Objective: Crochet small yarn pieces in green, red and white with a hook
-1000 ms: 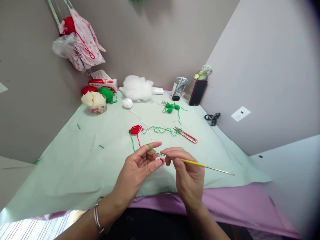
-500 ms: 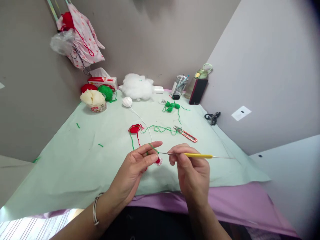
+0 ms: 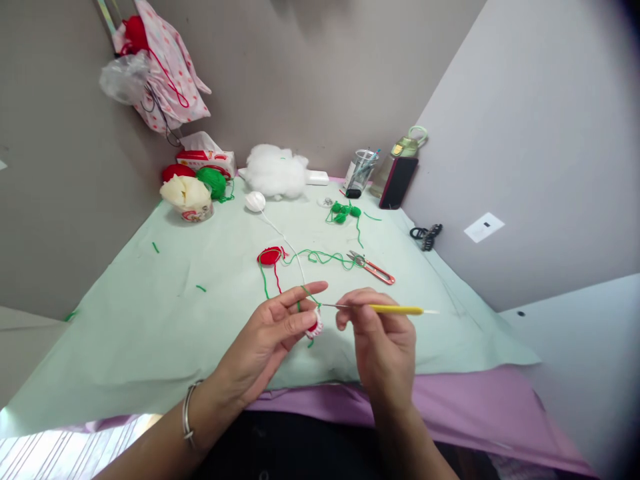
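Observation:
Between thumb and fingers, my left hand (image 3: 273,333) pinches a small red and white crochet piece (image 3: 315,325). Green yarn (image 3: 311,295) runs over its raised index finger down to the piece. My right hand (image 3: 383,337) is closed round a crochet hook (image 3: 397,309) with a yellow handle. The hook's thin metal tip meets the green yarn at the top edge of the piece. Beyond my left hand lies a red yarn bundle (image 3: 270,256), with red and green strands trailing toward the fingers. A white strand leads back to a white yarn ball (image 3: 255,201).
Orange-handled thread snips (image 3: 373,268) lie beyond my right hand. Farther back are green crochet pieces (image 3: 345,212), white stuffing (image 3: 276,172), a glass of pens (image 3: 361,173), a phone (image 3: 399,183) and a tissue box (image 3: 207,163). A tub (image 3: 187,199) stands at the back left.
The crochet piece has turned slightly in my left hand, so more of its white edge and a green yarn end show below. The hook has shifted a little, its tip still at the green yarn.

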A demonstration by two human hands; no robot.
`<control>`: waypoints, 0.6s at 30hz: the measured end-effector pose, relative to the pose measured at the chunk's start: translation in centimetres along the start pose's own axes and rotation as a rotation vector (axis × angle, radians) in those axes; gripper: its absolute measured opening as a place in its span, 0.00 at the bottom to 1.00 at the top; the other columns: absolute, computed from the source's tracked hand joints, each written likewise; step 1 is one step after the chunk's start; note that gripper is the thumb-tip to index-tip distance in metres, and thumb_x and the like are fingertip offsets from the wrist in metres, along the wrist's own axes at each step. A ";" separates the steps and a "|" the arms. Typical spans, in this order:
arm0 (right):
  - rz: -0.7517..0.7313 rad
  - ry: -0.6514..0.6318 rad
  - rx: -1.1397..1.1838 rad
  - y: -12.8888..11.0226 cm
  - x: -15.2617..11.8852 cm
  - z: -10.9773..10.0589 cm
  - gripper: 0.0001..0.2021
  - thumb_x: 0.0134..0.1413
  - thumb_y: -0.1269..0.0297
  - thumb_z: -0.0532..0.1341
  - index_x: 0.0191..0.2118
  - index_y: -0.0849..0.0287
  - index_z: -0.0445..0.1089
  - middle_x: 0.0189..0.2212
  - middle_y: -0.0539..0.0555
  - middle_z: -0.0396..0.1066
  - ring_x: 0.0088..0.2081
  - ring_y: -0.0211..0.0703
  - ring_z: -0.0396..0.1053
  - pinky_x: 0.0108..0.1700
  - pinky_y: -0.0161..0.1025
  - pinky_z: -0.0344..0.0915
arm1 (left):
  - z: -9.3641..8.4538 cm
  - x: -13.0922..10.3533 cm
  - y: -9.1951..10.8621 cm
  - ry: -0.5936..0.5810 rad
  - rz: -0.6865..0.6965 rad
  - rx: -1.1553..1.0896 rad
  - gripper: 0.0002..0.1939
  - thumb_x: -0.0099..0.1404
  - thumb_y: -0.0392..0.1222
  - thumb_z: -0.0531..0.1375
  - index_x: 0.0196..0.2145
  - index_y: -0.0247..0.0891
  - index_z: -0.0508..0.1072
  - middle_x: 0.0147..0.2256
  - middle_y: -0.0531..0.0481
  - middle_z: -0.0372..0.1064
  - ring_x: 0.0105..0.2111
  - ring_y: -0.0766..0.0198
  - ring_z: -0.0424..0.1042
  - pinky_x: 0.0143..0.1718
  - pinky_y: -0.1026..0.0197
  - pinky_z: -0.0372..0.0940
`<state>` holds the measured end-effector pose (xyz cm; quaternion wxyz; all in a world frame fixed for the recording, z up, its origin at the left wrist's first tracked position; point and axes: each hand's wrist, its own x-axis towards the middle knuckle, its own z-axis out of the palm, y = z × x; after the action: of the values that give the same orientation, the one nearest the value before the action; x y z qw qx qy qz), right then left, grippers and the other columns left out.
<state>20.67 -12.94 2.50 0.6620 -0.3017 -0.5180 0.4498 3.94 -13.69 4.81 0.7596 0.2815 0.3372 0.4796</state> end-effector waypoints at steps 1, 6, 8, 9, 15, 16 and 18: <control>0.024 0.026 0.045 -0.1 0.1 0.0 0.07 0.68 0.66 0.64 0.41 0.52 0.81 0.35 0.50 0.76 0.30 0.34 0.71 0.34 0.34 0.69 | -0.1 0.0 0.0 -0.016 -0.003 -0.007 0.20 0.61 0.41 0.73 0.51 0.41 0.84 0.32 0.53 0.69 0.33 0.71 0.65 0.39 0.68 0.62; 0.048 -0.071 0.020 -0.3 -0.1 0.2 0.06 0.67 0.64 0.65 0.41 0.52 0.82 0.34 0.52 0.76 0.34 0.38 0.73 0.38 0.36 0.70 | -0.2 0.2 -0.7 -0.013 0.092 0.131 0.19 0.61 0.41 0.74 0.50 0.46 0.84 0.32 0.54 0.71 0.33 0.71 0.68 0.39 0.68 0.64; 0.008 -0.098 -0.082 -0.1 -0.4 0.3 0.07 0.67 0.66 0.65 0.42 0.51 0.82 0.37 0.53 0.78 0.42 0.42 0.74 0.44 0.39 0.71 | -0.1 0.2 -1.1 -0.004 0.110 0.186 0.22 0.60 0.40 0.75 0.52 0.50 0.82 0.35 0.54 0.74 0.36 0.69 0.71 0.43 0.66 0.66; 0.001 -0.090 -0.109 0.0 -0.4 0.3 0.07 0.67 0.66 0.65 0.42 0.51 0.82 0.38 0.53 0.79 0.43 0.42 0.74 0.45 0.39 0.71 | -0.1 0.2 -1.2 0.003 0.112 0.199 0.23 0.59 0.40 0.75 0.53 0.52 0.82 0.36 0.55 0.74 0.38 0.68 0.72 0.45 0.65 0.66; 0.154 0.013 0.073 0.0 -0.1 0.3 0.05 0.64 0.61 0.68 0.38 0.53 0.82 0.33 0.52 0.78 0.30 0.37 0.71 0.34 0.36 0.69 | -0.2 -0.3 -0.8 0.037 0.148 0.240 0.21 0.61 0.40 0.74 0.51 0.52 0.83 0.35 0.56 0.70 0.40 0.70 0.72 0.47 0.67 0.67; 0.171 0.022 0.103 -0.1 0.0 0.3 0.05 0.63 0.61 0.68 0.38 0.53 0.81 0.33 0.52 0.78 0.30 0.37 0.71 0.33 0.36 0.69 | -0.3 -0.3 -0.8 0.040 0.150 0.251 0.20 0.61 0.40 0.74 0.51 0.52 0.83 0.35 0.56 0.70 0.39 0.70 0.71 0.46 0.68 0.66; 0.178 0.024 0.130 -0.4 0.1 0.3 0.06 0.65 0.60 0.67 0.37 0.54 0.81 0.32 0.52 0.77 0.29 0.37 0.72 0.33 0.36 0.70 | -0.4 -0.3 -0.7 0.047 0.149 0.270 0.18 0.61 0.41 0.74 0.50 0.52 0.83 0.34 0.56 0.71 0.37 0.71 0.71 0.42 0.70 0.66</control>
<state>20.51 -13.02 2.93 0.6437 -0.3085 -0.4508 0.5359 3.94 -14.23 4.14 0.6689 0.3939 0.3945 0.4917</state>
